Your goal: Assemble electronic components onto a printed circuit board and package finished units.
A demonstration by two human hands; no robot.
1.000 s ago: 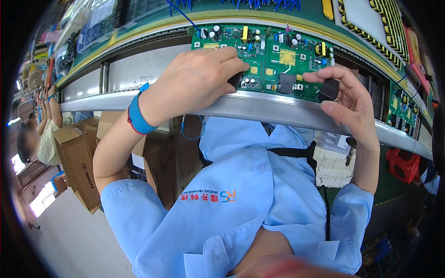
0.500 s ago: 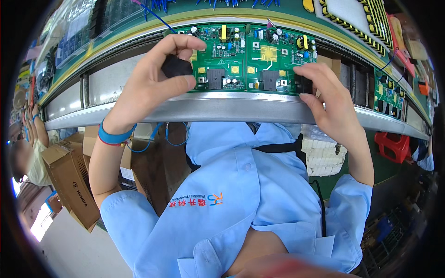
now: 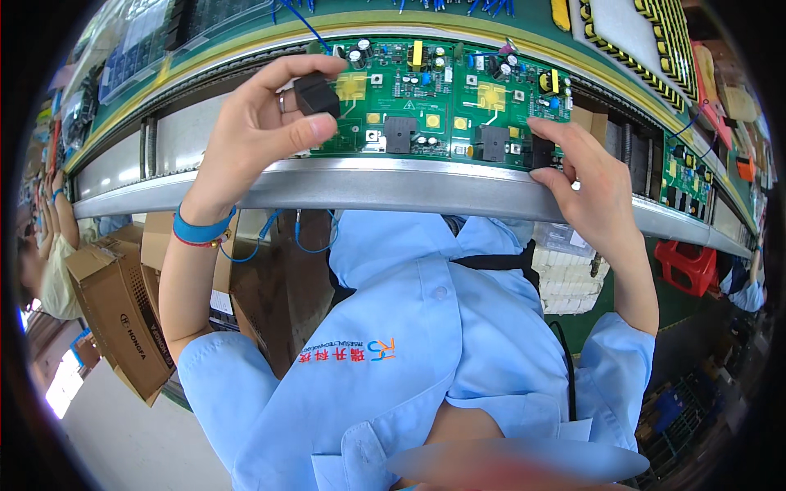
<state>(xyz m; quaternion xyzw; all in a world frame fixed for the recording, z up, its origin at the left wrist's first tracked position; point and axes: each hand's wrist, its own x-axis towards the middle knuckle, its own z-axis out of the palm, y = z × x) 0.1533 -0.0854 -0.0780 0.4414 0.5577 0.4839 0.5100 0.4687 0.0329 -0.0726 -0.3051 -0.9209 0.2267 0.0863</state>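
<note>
A green circuit board [image 3: 442, 123], made of two matching halves, lies on the rail track in front of me. It carries black box-shaped relays, yellow transformers, capacitors and yellow pads. My left hand [image 3: 258, 127] is closed at the board's left end, holding a black relay [image 3: 318, 95] between thumb and fingers, tilted above the board. At the right end, my right hand [image 3: 585, 168] has its thumb and fingertips around another black relay [image 3: 538, 153] seated on the board near its lower edge. The pins of both relays are hidden.
A metal rail [image 3: 385, 184] runs along the near side of the track. A second green board [image 3: 686, 176] sits farther right. Blue wires and a white foam tray [image 3: 626, 37] edged with yellow-black parts lie beyond. Cardboard boxes [image 3: 123, 303] and a red stool [image 3: 686, 266] stand below.
The relay in my left hand has turned and risen, showing more of its faces. The board appears slightly farther right in the picture. My right hand stays at the board's right-end relay.
</note>
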